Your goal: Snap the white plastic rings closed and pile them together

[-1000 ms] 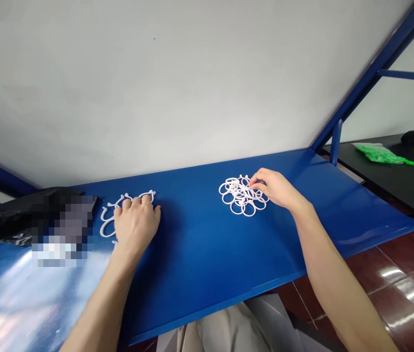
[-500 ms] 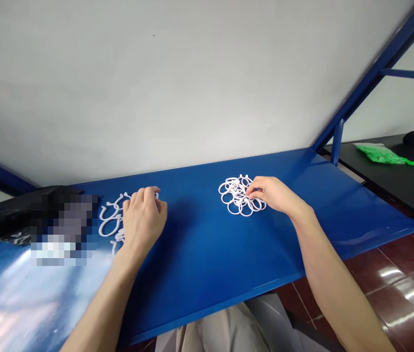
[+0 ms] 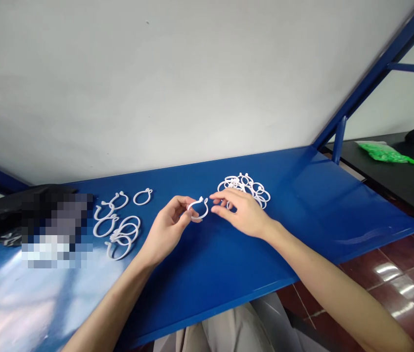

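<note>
My left hand (image 3: 172, 225) is closed on a white plastic curtain ring (image 3: 198, 210), held between thumb and fingers above the middle of the blue table. A gap between small knobbed ends shows at the ring's top. Just right of it, my right hand (image 3: 243, 210) has thumb and fingers apart with nothing visible between them. Behind the right hand lies a tangled pile of white rings (image 3: 241, 182), partly covered by it. To the left of my left hand, several loose rings (image 3: 128, 226) lie spread and overlapping, and a single ring (image 3: 143, 196) sits apart behind them.
The blue table (image 3: 207, 274) meets a pale wall (image 3: 192, 88) at the back. A black plastic bag (image 3: 12, 212) lies at the far left, by a blurred patch. Blue frame bars (image 3: 361, 88) rise at right; beyond, a dark table holds a green bag (image 3: 385, 152).
My left hand has moved right from the loose rings, uncovering them and the single ring. My right hand has drawn left from the pile, and the left hand now grips a ring.
</note>
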The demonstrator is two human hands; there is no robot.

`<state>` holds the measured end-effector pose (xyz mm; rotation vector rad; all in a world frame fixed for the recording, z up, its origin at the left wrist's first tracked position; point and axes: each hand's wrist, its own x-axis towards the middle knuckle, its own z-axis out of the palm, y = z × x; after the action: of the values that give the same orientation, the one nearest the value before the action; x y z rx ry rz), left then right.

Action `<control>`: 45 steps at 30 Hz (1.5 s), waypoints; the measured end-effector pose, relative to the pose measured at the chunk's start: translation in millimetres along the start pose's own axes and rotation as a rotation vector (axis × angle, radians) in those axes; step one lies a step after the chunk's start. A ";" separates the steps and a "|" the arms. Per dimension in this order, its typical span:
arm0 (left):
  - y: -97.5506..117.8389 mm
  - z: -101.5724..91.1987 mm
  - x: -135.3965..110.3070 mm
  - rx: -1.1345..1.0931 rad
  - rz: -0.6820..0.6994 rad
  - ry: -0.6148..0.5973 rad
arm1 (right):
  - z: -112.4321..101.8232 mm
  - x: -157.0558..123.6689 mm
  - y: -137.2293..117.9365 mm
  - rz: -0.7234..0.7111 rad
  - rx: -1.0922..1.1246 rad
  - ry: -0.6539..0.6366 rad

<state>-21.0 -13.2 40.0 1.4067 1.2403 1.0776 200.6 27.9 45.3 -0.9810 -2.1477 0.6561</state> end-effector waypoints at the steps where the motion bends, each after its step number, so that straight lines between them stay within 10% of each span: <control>1: 0.5 1.4 -0.7 -0.043 -0.010 -0.003 | 7.8 -1.3 -3.6 0.001 0.054 -0.029; 10: -5.8 6.6 -2.1 -0.056 0.052 0.044 | 38.7 -6.7 -3.8 0.085 0.327 0.133; 29: -5.8 0.2 1.4 0.466 0.256 -0.031 | 20.9 -1.5 3.3 -0.343 -0.107 0.127; 36: -24.2 -49.9 20.8 1.185 0.215 0.410 | -29.5 6.3 24.3 -0.081 -0.337 0.237; 45: -35.6 -63.7 22.6 1.465 -0.006 0.318 | -63.4 2.0 34.6 0.242 -0.332 -0.120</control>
<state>-87.2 16.9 16.6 2.2600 2.4787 0.2254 262.7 60.0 63.6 -1.4273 -2.3116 0.4878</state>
